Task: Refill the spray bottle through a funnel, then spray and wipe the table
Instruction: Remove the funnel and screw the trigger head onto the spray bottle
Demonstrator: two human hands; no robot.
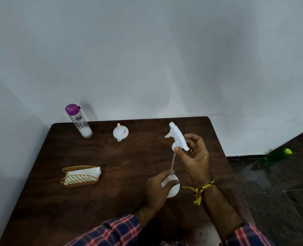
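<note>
A person looks down at a dark wooden table (111, 157) that fills the lower half of the frame, set against a pale wall.

Just right of centre, the right hand (195, 157) pinches the white trigger spray head (178, 136) between thumb and fingers, holding it up with its thin dip tube (172, 162) trailing down. Below it, in the lower centre, the left hand (157, 190) curls around the white spray bottle (172, 186), gripping its shoulder and keeping it upright on the table. The tube's lower end sits at the bottle's mouth; whether it is fully clear cannot be told. The bottle is probably held steady so the head can lift out straight, leaving the neck open for filling.

Near the table's far edge, upper centre of the tabletop, a small white funnel (120, 132) rests wide mouth down with its spout pointing up, well apart from the bottle and untouched. To its left stands a clear water bottle with a purple cap (78, 121), likely the refill supply. At the left of the table, a gold wire holder (79, 178) keeps white tissues (86, 172), seemingly ready for wiping.

At the right edge of the frame, a green bottle (274, 155) lies on the dark floor. Plaid sleeves (115, 231) show along the bottom edge.
</note>
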